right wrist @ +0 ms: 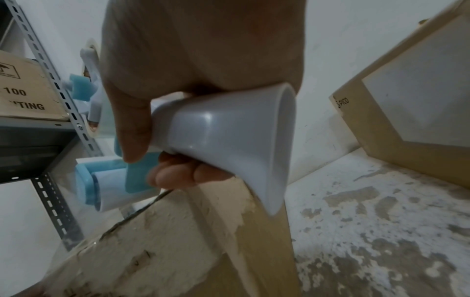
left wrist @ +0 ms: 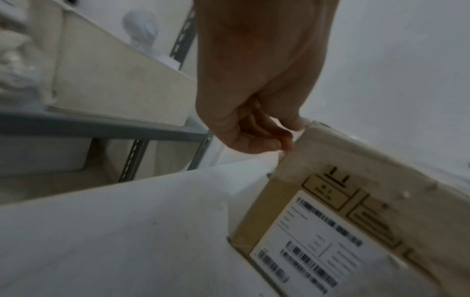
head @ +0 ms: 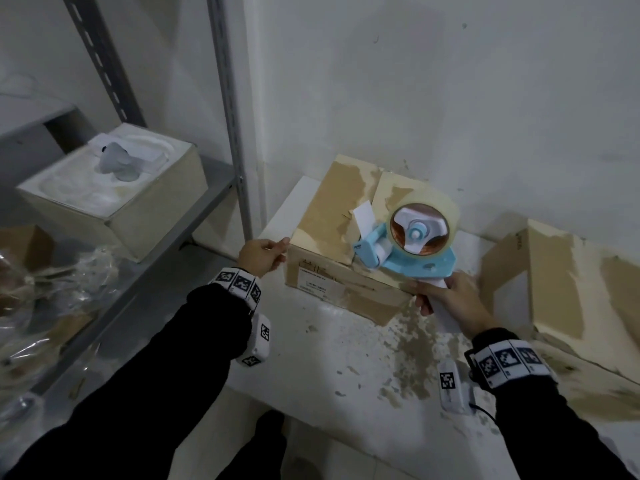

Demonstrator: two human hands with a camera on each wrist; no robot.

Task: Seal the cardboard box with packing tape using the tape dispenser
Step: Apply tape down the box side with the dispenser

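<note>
The worn cardboard box (head: pixel 322 216) lies on the white table with its top flaps folded down. A blue tape dispenser (head: pixel 412 258) carrying a clear tape roll (head: pixel 446 209) sits with its front roller on the box top, by the flap seam near the front edge. My right hand (head: pixel 440 299) grips the dispenser's white handle (right wrist: pixel 229 140), fingers wrapped round it. At the box's near left corner my left hand (head: pixel 282 249) pinches the corner, index on top and thumb (left wrist: pixel 254 144) against the edge. A printed label (left wrist: pixel 330 241) covers the box's front face.
A second cardboard box (head: pixel 554 282) stands open-sided at the right on the table (head: pixel 346 358), whose surface is flaked and patchy. A metal shelf (head: pixel 194 209) at the left holds a foam-lined box (head: pixel 114 195) and crumpled plastic wrap (head: pixel 52 289). The wall stands close behind.
</note>
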